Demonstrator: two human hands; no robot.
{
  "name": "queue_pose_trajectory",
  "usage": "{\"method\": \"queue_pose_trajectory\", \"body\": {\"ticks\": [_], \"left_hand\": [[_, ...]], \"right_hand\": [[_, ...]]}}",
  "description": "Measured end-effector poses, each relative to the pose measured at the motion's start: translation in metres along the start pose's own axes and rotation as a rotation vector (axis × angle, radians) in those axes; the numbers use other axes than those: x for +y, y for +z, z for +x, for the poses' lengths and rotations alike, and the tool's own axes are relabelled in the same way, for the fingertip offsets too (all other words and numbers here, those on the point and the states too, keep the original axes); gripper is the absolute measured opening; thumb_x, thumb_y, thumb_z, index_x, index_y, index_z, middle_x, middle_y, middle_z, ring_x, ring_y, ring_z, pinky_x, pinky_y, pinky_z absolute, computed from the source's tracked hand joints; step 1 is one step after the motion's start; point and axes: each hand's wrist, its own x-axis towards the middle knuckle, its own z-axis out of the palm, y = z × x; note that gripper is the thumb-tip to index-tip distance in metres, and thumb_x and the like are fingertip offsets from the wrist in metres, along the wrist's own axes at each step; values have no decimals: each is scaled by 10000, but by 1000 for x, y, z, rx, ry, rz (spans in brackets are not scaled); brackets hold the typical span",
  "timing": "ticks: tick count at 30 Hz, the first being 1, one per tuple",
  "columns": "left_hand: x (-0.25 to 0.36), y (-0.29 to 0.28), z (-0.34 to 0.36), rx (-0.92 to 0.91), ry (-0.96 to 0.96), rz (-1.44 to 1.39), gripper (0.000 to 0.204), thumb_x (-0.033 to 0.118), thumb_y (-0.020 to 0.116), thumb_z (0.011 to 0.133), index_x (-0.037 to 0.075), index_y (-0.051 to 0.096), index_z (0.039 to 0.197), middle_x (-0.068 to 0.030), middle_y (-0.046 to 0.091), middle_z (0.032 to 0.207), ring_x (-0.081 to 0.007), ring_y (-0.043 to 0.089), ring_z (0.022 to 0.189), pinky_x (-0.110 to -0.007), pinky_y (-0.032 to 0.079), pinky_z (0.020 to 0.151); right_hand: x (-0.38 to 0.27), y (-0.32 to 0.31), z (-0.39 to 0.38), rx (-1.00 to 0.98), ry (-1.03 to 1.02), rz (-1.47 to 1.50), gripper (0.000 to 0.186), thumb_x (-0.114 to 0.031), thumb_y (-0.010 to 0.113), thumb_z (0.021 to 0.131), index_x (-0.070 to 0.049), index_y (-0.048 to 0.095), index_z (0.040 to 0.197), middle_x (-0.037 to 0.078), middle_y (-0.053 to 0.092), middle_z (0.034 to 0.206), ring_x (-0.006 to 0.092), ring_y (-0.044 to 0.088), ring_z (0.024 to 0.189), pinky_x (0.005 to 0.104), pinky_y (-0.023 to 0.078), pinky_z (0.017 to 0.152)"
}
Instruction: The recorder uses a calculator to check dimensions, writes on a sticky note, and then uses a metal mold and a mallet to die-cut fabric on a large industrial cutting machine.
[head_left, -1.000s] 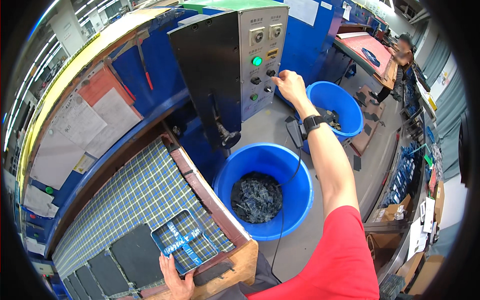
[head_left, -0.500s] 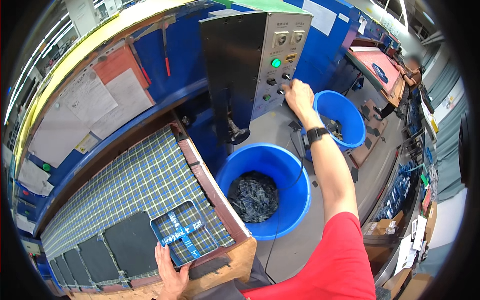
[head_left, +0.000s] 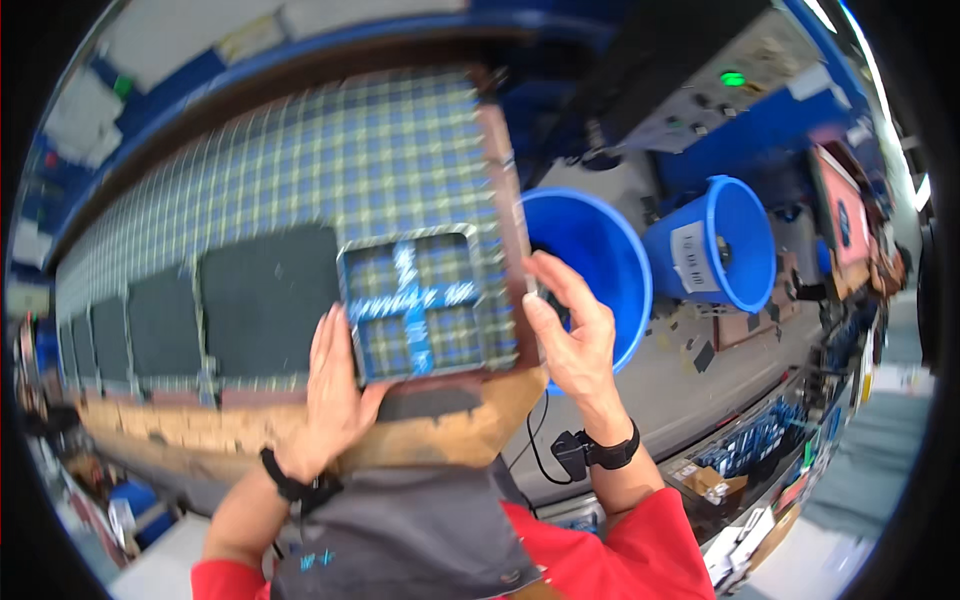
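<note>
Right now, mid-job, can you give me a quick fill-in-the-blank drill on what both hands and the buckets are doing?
The left hand rests on the ____ edge of the square frame.
The right hand is at the frame's ____ edge.
Both buckets are coloured ____.
The lit lamp on the machine glows ____.
Missing words: left; right; blue; green.

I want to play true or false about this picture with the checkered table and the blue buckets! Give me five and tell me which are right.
1. Both hands are at the square frame. True: the left hand is on its left edge, the right hand at its right edge.
2. The buckets are red. False: the near bucket and the far bucket are blue.
3. Dark mats lie left of the frame. True.
4. The light on the control box is red. False: it glows green.
5. The right wrist is bare. False: it wears a black watch.
</note>
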Motion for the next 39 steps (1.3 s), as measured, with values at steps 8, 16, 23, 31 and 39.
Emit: {"method": "queue_pose_trajectory", "body": {"ticks": [8, 16, 23, 31, 39], "left_hand": [[-8, 4, -3, 42, 83, -46, 959, 176, 802, 826, -149, 235, 1528, -369, 371, 1527, -521, 378, 1425, -583, 292, 1188], [-8, 0, -7, 22, 83, -76, 898, 205, 764, 872, -153, 257, 1521, -347, 389, 1528, -515, 371, 1435, -594, 280, 1188], [-10, -2, -4, -7, 84, -86, 920, 160, 767, 830, -144, 253, 1529, -355, 378, 1531, -518, 363, 1441, -605, 265, 1190], [-12, -1, -7, -12, 70, -97, 964, 131, 785, 790, -137, 239, 1538, -357, 362, 1538, -525, 350, 1446, -612, 260, 1190], [-12, 1, -3, -17, 87, -95, 908, 159, 766, 844, -163, 249, 1518, -369, 371, 1526, -536, 355, 1438, -620, 261, 1184]], "right_hand": [[21, 51, -31, -113, -69, -151, 610, -133, 753, 876, 79, 540, 1408, 285, 557, 1430, 377, 532, 1364, 430, 425, 1125], [27, 56, -36, -71, -170, -240, 589, -122, 748, 848, 79, 582, 1376, 288, 576, 1408, 404, 537, 1347, 461, 400, 1132], [27, 56, -32, -77, -188, -252, 591, -108, 740, 844, 83, 578, 1379, 287, 576, 1410, 402, 541, 1342, 465, 387, 1134], [29, 57, -32, -90, -207, -259, 587, -158, 731, 865, 89, 581, 1376, 293, 584, 1398, 398, 546, 1337, 471, 380, 1128], [27, 51, -31, -118, -164, -257, 608, -135, 730, 834, 96, 578, 1376, 300, 578, 1403, 415, 542, 1340, 484, 364, 1135]]}}
